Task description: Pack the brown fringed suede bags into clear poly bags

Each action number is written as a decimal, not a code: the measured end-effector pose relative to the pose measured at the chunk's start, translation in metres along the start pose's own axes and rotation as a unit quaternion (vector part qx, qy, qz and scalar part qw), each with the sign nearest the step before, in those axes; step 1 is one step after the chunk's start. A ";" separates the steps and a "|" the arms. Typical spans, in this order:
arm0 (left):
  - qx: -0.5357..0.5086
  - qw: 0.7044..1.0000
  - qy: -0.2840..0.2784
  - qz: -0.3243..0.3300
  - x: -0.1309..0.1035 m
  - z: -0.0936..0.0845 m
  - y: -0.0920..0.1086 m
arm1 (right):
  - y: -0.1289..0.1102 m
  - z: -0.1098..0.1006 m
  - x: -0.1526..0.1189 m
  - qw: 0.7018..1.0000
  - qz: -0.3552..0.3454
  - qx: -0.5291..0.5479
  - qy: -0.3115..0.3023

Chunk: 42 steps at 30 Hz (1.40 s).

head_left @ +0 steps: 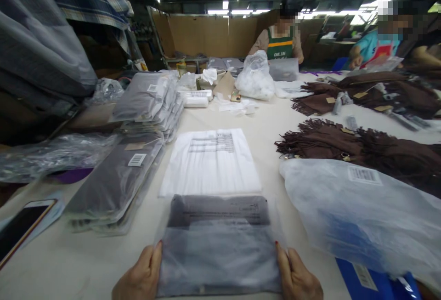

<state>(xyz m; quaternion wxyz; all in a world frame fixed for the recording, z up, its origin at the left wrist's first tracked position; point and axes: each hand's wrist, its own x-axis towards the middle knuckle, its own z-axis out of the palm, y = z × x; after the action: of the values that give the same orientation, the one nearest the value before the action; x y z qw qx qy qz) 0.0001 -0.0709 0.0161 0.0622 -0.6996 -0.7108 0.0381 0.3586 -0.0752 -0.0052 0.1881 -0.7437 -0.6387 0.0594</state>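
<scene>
Between my hands, low in the head view, is a clear plastic bag (pixel 220 249) with a folded dark grey cloth item inside. Small print shows on its upper part. My left hand (pixel 139 270) grips the bag's left edge, thumb on top. The right edge is pinched in my right hand (pixel 298 272), fingers curled. Just beyond the bag lies a flat stack of white printed plastic bags (pixel 213 162). At left, a pile of bagged grey items (pixel 120 176) bears a barcode label and a tan tag.
A taller stack of bagged grey items (pixel 148 95) stands farther back left, and a phone (pixel 24 226) lies near the left edge. Brown fringed scarves (pixel 344 144) and a frosted bag (pixel 361 208) over something blue fill the right. Two people (pixel 280 42) are across the table.
</scene>
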 end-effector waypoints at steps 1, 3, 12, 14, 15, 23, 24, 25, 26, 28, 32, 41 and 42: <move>0.006 1.000 -0.009 -0.012 0.000 -0.002 0.002 | 0.001 -0.001 0.002 1.000 -0.028 -0.012 -0.004; 0.002 0.999 -0.017 -0.041 -0.001 -0.006 0.005 | 0.001 -0.003 0.005 0.997 -0.070 -0.040 -0.008; -0.071 0.934 0.320 0.138 0.008 -0.043 0.043 | -0.017 0.000 0.003 0.997 -0.004 -0.072 0.025; -0.080 0.901 0.294 0.310 0.019 -0.051 0.067 | -0.017 -0.002 0.004 0.998 -0.001 -0.065 0.026; -0.065 0.893 0.264 0.358 0.025 -0.053 0.077 | -0.016 -0.003 0.005 0.998 -0.007 -0.062 0.029; -0.016 0.907 0.183 0.379 0.052 -0.034 0.089 | -0.012 -0.015 0.008 0.996 0.064 0.045 0.053; -0.013 0.905 0.190 0.380 0.052 -0.032 0.087 | -0.012 -0.016 0.009 0.994 0.082 0.052 0.050; -0.011 0.902 0.197 0.383 0.052 -0.031 0.086 | -0.012 -0.017 0.009 0.994 0.081 0.052 0.048; -0.010 0.900 0.203 0.385 0.052 -0.031 0.086 | -0.012 -0.018 0.010 0.995 0.074 0.043 0.052; -0.009 0.897 0.214 0.388 0.052 -0.032 0.086 | -0.011 -0.019 0.013 0.995 0.058 0.010 0.079; -0.013 0.893 0.231 0.386 0.053 -0.035 0.089 | -0.010 -0.025 0.017 0.989 0.059 -0.037 0.128; -0.069 0.873 0.250 0.412 0.060 -0.013 0.083 | 0.048 -0.137 -0.039 0.947 0.014 0.025 0.320; -0.078 0.873 0.248 0.413 0.062 -0.007 0.083 | 0.060 -0.148 -0.041 0.949 0.068 0.025 0.308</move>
<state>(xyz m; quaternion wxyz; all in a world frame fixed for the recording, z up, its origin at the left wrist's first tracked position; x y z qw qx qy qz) 0.0819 -0.0081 0.0132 0.1608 -0.9183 -0.3193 -0.1703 0.4555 -0.1524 0.1032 0.3898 -0.7624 -0.4962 -0.1436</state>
